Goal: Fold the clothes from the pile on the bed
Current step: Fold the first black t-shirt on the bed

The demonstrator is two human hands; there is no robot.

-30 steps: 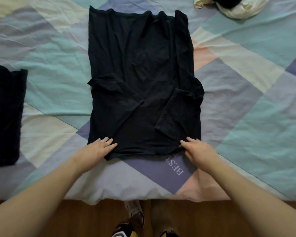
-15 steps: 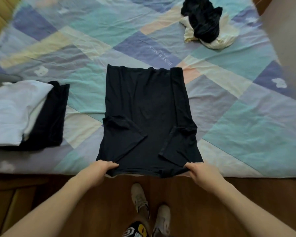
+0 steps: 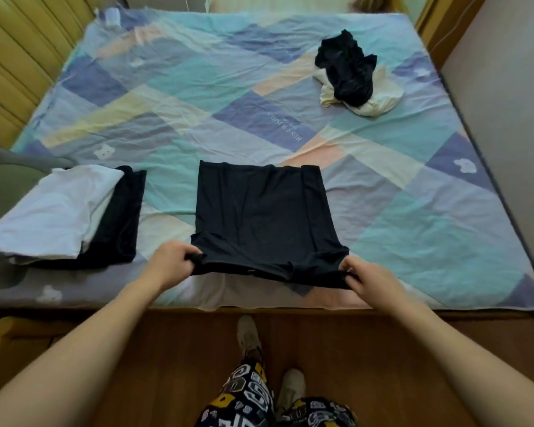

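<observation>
A black t-shirt (image 3: pixel 261 211) lies on the patchwork bedsheet (image 3: pixel 198 118) near the bed's front edge, its sides folded in. Its near end is lifted off the sheet and turned over. My left hand (image 3: pixel 171 265) grips the near left corner, and my right hand (image 3: pixel 367 280) grips the near right corner. The pile (image 3: pixel 352 78), a crumpled black garment on top of a cream one, sits at the far right of the bed.
Folded clothes, a white piece (image 3: pixel 53 211) over a black one (image 3: pixel 117 223), lie at the bed's left front. A yellow panelled wall (image 3: pixel 16 63) runs along the left, a grey wall (image 3: pixel 506 103) on the right. My feet stand on the wooden floor (image 3: pixel 167 365).
Both hands went from resting flat at the shirt's near edge to gripping its corners and lifting that end. The view pulled back, showing the whole bed.
</observation>
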